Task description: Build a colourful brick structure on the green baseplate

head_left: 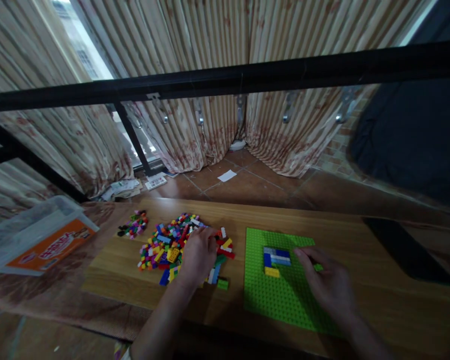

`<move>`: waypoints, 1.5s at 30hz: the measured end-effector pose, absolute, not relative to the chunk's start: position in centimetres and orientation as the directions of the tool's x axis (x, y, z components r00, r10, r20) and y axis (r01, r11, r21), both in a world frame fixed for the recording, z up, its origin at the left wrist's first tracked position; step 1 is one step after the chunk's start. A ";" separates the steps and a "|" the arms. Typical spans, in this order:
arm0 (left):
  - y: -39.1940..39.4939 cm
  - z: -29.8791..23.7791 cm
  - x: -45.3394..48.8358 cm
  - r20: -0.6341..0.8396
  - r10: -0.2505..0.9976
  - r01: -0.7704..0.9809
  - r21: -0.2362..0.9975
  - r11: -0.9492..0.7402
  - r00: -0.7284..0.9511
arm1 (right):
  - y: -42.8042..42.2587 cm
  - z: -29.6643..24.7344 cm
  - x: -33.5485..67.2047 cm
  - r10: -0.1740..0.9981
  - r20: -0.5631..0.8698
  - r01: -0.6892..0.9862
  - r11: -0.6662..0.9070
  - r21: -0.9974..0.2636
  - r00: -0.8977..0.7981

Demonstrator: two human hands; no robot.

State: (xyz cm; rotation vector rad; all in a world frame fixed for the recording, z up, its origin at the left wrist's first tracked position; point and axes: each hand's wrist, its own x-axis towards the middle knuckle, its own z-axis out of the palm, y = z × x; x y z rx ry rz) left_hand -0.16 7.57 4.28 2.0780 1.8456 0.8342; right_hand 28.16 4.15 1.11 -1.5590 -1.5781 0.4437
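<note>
A pile of small coloured bricks [164, 246] lies on the wooden table [360, 235]. My left hand [198, 255] rests on the right side of that pile with its fingers curled down among the bricks. To the right lies a bright green baseplate [273, 295] with a few blue, white and yellow bricks [275, 259] stuck on it near the top. My right hand [328, 282] lies over the baseplate's right side, fingers bent and pointing toward those bricks. What the right fingers hold, if anything, does not show. A single green brick [222, 284] sits between pile and plate.
A clear plastic tub with an orange label [41, 240] stands at the left on a patterned cloth. A smaller heap of bricks [134, 225] lies left of the main pile. A dark flat object [405, 250] lies at the right. A black metal bar [225, 80] crosses overhead; curtains hang behind.
</note>
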 end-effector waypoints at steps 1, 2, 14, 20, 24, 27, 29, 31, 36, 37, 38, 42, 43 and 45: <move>7.5 4.2 -0.2 0.243 0.968 0.835 0.519 -0.185 0.064 | 4.1 1.1 28.1 0.939 0.315 0.636 0.161 -0.754 0.136; 7.5 4.0 -0.1 0.235 0.968 0.839 0.506 -0.198 0.087 | 4.1 1.1 28.0 0.940 0.314 0.636 0.164 -0.754 0.130; 7.1 5.9 -2.8 0.044 0.943 0.741 0.607 -0.287 0.329 | 3.9 1.3 27.5 0.939 0.339 0.684 0.211 -0.699 0.057; 6.4 5.8 -2.3 -0.042 0.933 0.811 0.509 -0.287 0.357 | 4.0 1.0 27.3 0.932 0.360 0.695 0.244 -0.676 0.023; 6.4 5.8 -1.8 -0.046 0.933 0.856 0.416 -0.308 0.358 | 4.0 1.2 27.2 0.932 0.361 0.694 0.252 -0.675 0.013; 6.4 5.8 -2.0 -0.035 0.933 0.862 0.398 -0.315 0.357 | 4.1 1.4 27.1 0.928 0.371 0.680 0.262 -0.685 0.016; 6.3 5.9 -2.2 -0.020 0.932 0.844 0.431 -0.319 0.362 | 4.1 1.5 27.1 0.925 0.380 0.668 0.266 -0.695 0.027; 6.2 6.0 -2.4 -0.012 0.928 0.808 0.496 -0.317 0.371 | 4.1 1.6 27.1 0.925 0.377 0.654 0.263 -0.709 0.037; 5.9 6.2 -0.5 0.049 0.906 0.674 0.652 -0.347 0.419 | 3.9 2.2 26.6 0.948 0.312 0.550 0.228 -0.803 0.063; 5.8 6.2 0.3 0.068 0.897 0.648 0.668 -0.366 0.437 | 3.8 2.4 26.4 0.955 0.293 0.525 0.228 -0.820 0.043; 5.7 6.1 1.1 0.087 0.888 0.627 0.677 -0.385 0.452 | 3.6 2.6 26.1 0.962 0.274 0.504 0.232 -0.832 0.008; 5.1 5.0 4.5 0.141 0.852 0.576 0.680 -0.453 0.504 | 3.0 2.6 25.4 0.959 0.224 0.455 0.281 -0.845 -0.176; 5.0 4.7 5.1 0.152 0.849 0.567 0.683 -0.460 0.507 | 2.9 2.4 25.3 0.953 0.220 0.449 0.293 -0.844 -0.208; 4.8 3.9 6.1 0.172 0.851 0.553 0.693 -0.463 0.496 | 2.8 2.0 25.5 0.948 0.209 0.452 0.300 -0.840 -0.241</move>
